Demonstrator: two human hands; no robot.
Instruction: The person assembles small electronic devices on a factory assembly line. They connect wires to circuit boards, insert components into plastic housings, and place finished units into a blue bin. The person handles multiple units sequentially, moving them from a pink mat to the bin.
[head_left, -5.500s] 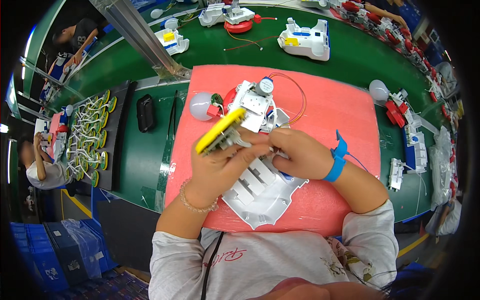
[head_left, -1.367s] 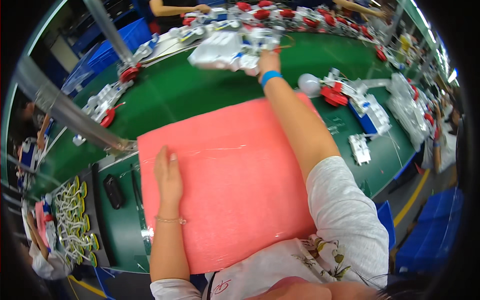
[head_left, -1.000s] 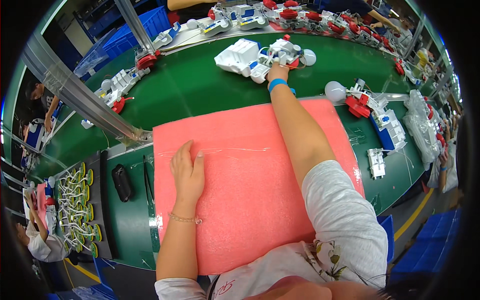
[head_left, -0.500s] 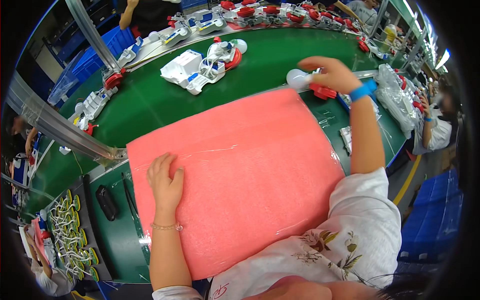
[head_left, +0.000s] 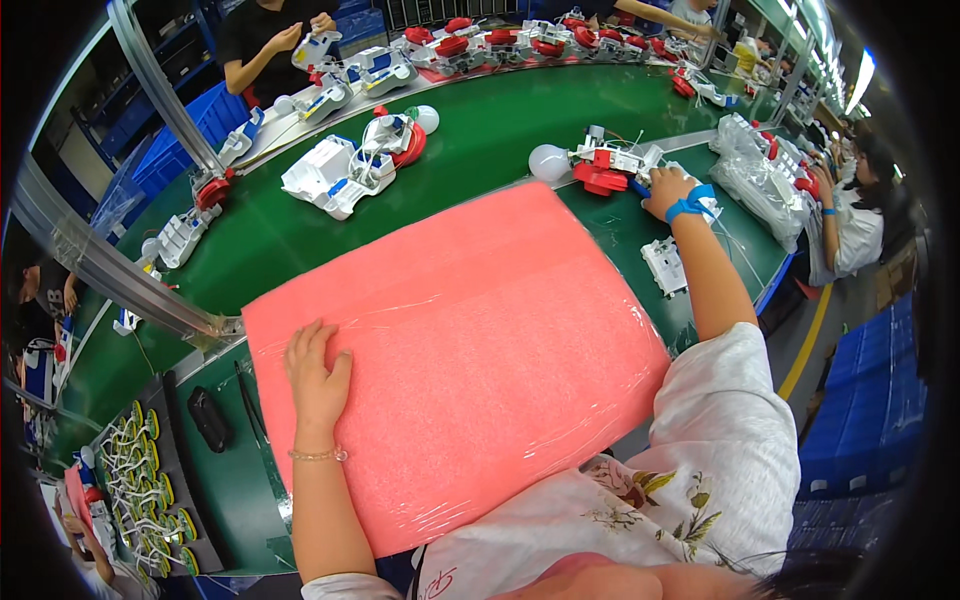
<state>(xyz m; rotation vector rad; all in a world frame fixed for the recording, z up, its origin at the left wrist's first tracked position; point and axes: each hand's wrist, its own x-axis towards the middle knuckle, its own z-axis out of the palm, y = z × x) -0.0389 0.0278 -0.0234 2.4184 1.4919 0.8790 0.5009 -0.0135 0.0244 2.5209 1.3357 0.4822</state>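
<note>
My left hand lies flat on a pink foam sheet, fingers loosely spread, near its left edge. Clear film shows along the sheet's edges. My right hand, with a blue wristband, is beyond the sheet's far right corner. Its fingers are curled at the right end of a white-and-red plastic assembly with wires and a round white globe at its left end. The fingertips are partly hidden against the assembly. A small white plastic part lies just nearer to me.
Another white-and-red assembly sits on the green belt. A black pouch and a dark tray of green-rimmed wired parts lie left. Plastic-wrapped parts are at right. A metal post stands left; co-workers sit around the line.
My right hand has moved from above the globe to the assembly's right end, uncovering its middle. My left hand stays on the foam. The view has shifted slightly.
</note>
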